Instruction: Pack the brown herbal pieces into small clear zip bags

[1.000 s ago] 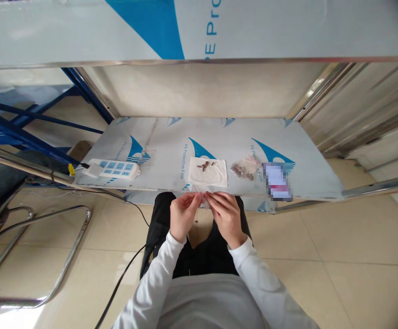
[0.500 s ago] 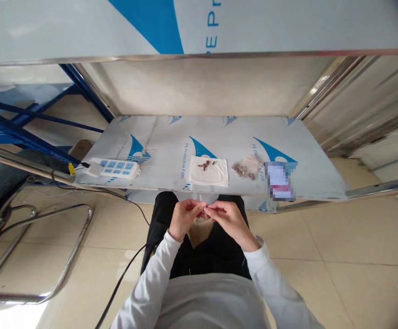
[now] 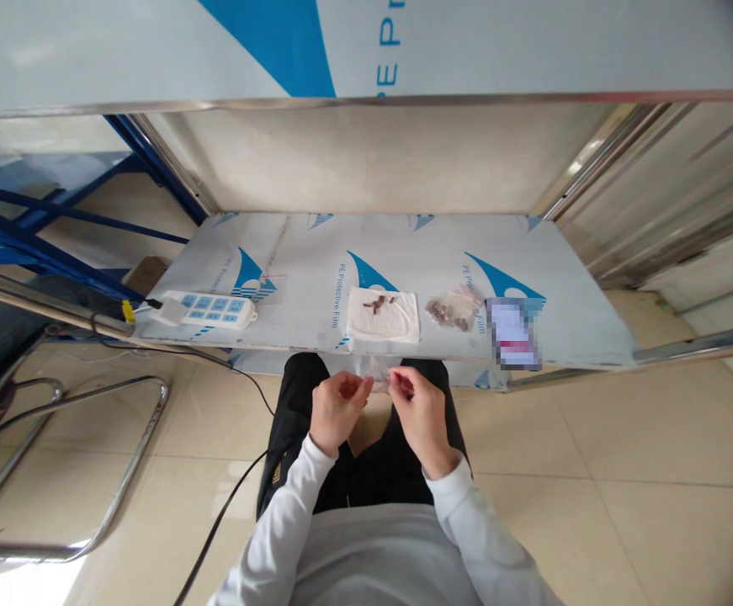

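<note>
Over my lap, just before the shelf's front edge, a small clear plastic bag (image 3: 375, 371) is stretched between my hands. My left hand (image 3: 339, 408) pinches one side of it between thumb and fingers. The other side is pinched by my right hand (image 3: 422, 412). Whether the bag holds anything is too small to tell. Beyond my hands, a folded white cloth or tissue (image 3: 384, 326) lies on the shelf with several small dark brown pieces (image 3: 379, 305) on it. To its right rests a clear bag of brown pieces (image 3: 453, 310).
A phone (image 3: 512, 332), blurred out, lies at the right on the film-covered shelf (image 3: 303, 295). A white power strip (image 3: 211, 309) sits at the left. A black cable (image 3: 231, 501) hangs down. An upper shelf (image 3: 151, 59) spans overhead; a metal-framed chair (image 3: 151, 438) stands left.
My hands have moved apart from each other, the right one turning more upright. The clear bag now shows spread between them. Things on the shelf stay put.
</note>
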`<state>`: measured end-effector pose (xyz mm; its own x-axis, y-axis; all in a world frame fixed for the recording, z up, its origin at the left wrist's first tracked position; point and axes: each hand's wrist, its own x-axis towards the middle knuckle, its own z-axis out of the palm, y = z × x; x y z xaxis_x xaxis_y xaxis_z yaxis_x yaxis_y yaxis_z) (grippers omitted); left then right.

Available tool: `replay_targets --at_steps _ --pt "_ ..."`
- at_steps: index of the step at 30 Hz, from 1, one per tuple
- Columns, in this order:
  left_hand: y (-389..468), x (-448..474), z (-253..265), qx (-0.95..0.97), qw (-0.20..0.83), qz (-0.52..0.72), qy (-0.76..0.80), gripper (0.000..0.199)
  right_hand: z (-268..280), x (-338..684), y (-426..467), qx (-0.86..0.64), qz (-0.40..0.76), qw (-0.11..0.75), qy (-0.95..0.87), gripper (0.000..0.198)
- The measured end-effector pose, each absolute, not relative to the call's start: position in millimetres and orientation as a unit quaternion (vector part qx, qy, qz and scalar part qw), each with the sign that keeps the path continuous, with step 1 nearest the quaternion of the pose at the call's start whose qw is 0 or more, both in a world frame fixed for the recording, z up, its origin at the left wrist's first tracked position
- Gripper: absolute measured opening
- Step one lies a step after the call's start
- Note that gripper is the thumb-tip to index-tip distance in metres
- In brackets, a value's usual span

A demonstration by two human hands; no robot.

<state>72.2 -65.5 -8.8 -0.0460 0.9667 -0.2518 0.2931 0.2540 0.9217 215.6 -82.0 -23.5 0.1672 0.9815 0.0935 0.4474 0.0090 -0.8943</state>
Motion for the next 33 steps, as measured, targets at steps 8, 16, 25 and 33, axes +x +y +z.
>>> replay_targets --at_steps 8,16,25,33 --pt "-72.1 85.0 10.8 0.632 0.283 0.306 0.653 0.020 0.0 221.5 -71.3 -0.524 0.287 0.315 -0.737 0.022" --pt "-76.3 63.2 5.0 0.761 0.235 0.298 0.526 0.033 -3.2 226.6 -67.9 -0.533 0.335 0.330 -0.704 0.028" --pt "-62.9 59.5 -13.7 0.808 0.220 0.287 0.465 0.065 11.2 222.8 -69.7 -0.525 0.346 0.282 -0.725 0.029" --pt "-71.6 48.5 -17.6 0.747 0.189 0.369 0.519 0.045 2.8 243.2 -18.4 -0.523 0.391 0.317 -0.687 0.015"
